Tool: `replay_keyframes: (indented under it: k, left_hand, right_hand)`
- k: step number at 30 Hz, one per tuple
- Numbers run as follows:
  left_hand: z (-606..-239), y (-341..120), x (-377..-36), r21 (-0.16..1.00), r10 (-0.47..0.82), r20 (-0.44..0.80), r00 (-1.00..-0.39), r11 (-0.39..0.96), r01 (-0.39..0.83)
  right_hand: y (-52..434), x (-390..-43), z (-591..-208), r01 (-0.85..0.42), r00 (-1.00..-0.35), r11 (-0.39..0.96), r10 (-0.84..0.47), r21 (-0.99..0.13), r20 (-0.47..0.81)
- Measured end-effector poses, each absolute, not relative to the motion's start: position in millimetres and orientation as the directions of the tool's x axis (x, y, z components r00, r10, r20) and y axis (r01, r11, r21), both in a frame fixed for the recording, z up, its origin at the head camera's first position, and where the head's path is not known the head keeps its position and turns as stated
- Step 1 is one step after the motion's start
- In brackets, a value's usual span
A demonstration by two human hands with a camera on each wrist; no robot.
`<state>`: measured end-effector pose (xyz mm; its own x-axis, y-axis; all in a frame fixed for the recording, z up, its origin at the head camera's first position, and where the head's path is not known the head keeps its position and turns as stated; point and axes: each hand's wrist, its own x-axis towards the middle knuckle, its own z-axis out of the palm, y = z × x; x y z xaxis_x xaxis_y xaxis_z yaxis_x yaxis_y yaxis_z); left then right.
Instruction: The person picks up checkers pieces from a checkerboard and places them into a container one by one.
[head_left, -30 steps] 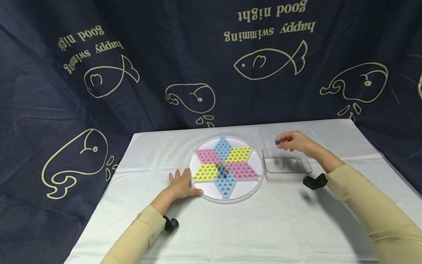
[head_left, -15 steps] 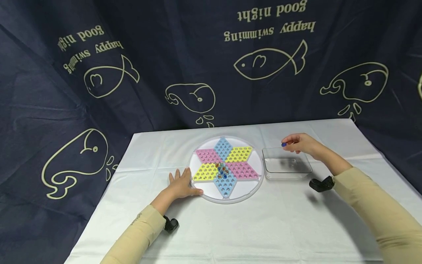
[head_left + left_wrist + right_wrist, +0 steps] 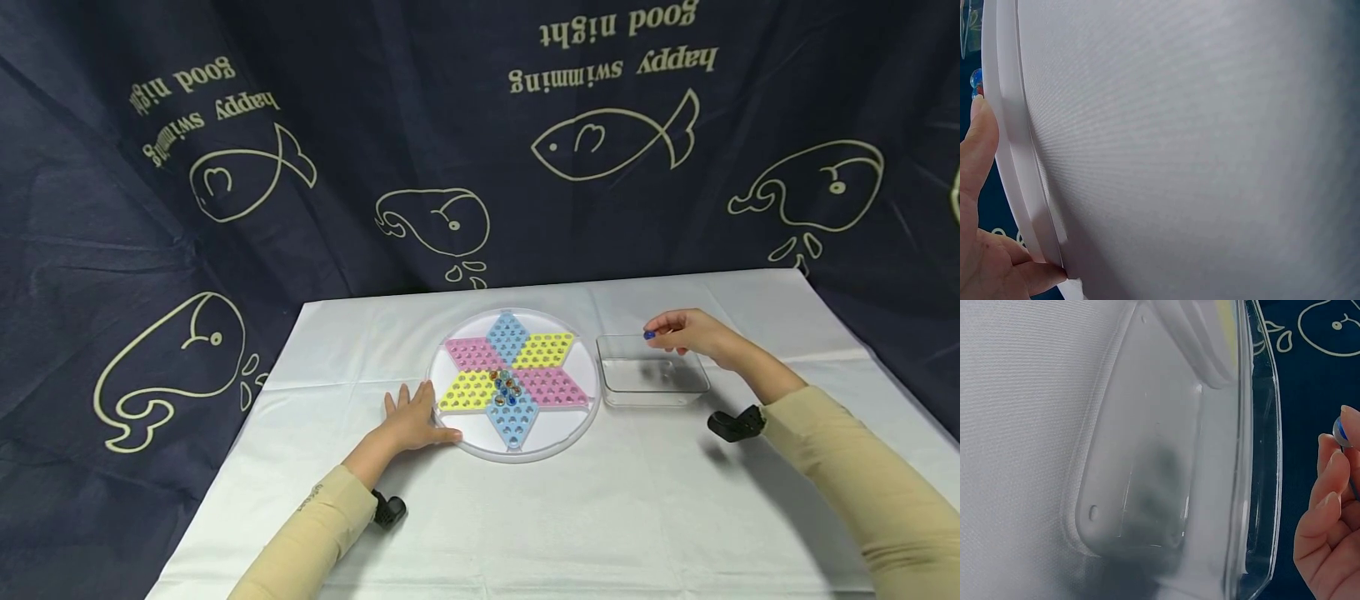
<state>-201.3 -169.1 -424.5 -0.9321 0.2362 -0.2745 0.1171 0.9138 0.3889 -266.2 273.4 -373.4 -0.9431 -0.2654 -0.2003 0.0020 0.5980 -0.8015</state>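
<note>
Above a clear plastic box [image 3: 652, 398], my right hand [image 3: 696, 333] pinches a blue marble [image 3: 649, 335] between thumb and fingertips. The same marble [image 3: 1339, 432] shows clear and blue at the right edge of the right wrist view, beyond the box wall. My left hand [image 3: 412, 422] lies with fingers spread against the left rim of a round white Chinese checkers board [image 3: 551, 435]. In the left wrist view its thumb and a finger touch the board's rim [image 3: 1019, 125]. Several coloured marbles [image 3: 505, 390] sit around the middle of the board's pink, yellow and blue star.
A white cloth [image 3: 570, 533] covers the table. Behind it hangs a dark blue curtain [image 3: 450, 100] with fish and whale drawings. The box stands just right of the board, close to its rim. A black wrist camera [image 3: 735, 425] sits by the right cuff.
My right hand, with the blue marble, has moved a little right and down over the box. My left hand and the board have stayed in place.
</note>
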Motion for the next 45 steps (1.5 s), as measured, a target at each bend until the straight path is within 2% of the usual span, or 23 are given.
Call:
replay_keyframes:
  k: [13, 21, 39, 45]
  left_hand:
    - [-423, -170, -200, 0.386, 0.230, -0.271, -0.935, 0.916, 0.113]
    - [-424, -170, -200, 0.384, 0.233, -0.269, -0.935, 0.916, 0.118]
    - [-424, -171, -202, 0.380, 0.241, -0.274, -0.931, 0.916, 0.125]
    - [-425, -171, -203, 0.383, 0.237, -0.275, -0.932, 0.916, 0.120]
  right_hand:
    - [271, -265, -374, 0.020, -0.943, 0.591, -0.258, -0.807, -0.212]
    - [263, -266, -370, -0.012, -0.940, 0.583, -0.282, -0.813, -0.189]
    - [214, -282, -371, -0.036, -0.917, 0.507, -0.359, -0.861, -0.173]
    - [190, -276, -360, -0.043, -0.907, 0.500, -0.382, -0.865, -0.176]
